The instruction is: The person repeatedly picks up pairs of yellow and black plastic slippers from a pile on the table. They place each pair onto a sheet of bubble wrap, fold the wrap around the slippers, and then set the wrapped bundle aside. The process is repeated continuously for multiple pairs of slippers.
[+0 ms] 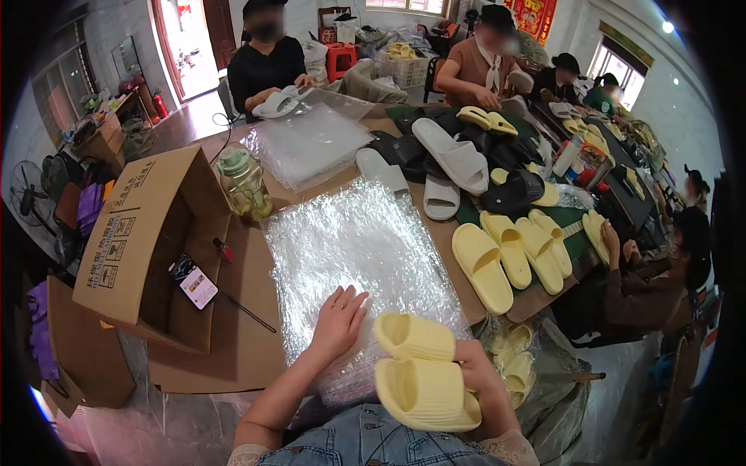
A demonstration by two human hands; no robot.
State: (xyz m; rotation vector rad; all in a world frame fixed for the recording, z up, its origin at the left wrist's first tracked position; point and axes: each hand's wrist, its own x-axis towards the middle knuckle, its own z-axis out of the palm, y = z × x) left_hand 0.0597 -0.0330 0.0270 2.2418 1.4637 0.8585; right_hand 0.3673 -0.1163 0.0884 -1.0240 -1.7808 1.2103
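Slippers [423, 392] in pale yellow, showing no readable label, sat in the right hand [479, 371], its grip closed around them, above the near end of some clear plastic film [353, 241]. The left hand [339, 321] lay palm down on the film, fingers extended, gripping nothing. Good handling probably meant keeping the slippers paired and pressing lightly, since the film looked liable to slide or crease. Farther left, a cardboard box [116, 260] bore dark printed characters and handling symbols; the phone [193, 283] at its mouth showed screen text too small to read. Beyond, a red wall poster [535, 19] carried gold markings.
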